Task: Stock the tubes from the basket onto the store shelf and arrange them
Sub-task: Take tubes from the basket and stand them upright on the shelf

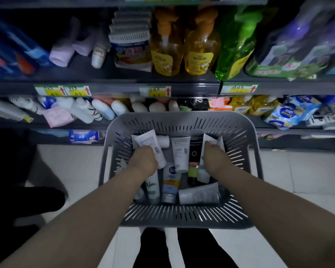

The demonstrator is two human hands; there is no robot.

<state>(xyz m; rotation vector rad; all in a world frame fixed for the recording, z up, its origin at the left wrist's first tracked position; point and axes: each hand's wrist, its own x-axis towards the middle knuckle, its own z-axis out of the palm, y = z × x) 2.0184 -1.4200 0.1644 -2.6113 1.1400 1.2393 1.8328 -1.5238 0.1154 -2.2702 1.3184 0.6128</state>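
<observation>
A grey slotted basket stands on the floor in front of the shelves, with several tubes lying inside. My left hand is down in its left half and grips a white tube with a barcode. My right hand reaches into the right half and grips another white tube by its upper part. Between my hands lie a white tube and a black tube. Closer to me lie a blue-capped tube and a grey-white tube.
A store shelf with price tags runs above the basket. Its lower level holds white bottles and tubes; its upper level holds yellow pump bottles and a green bottle. Pale floor tiles surround the basket.
</observation>
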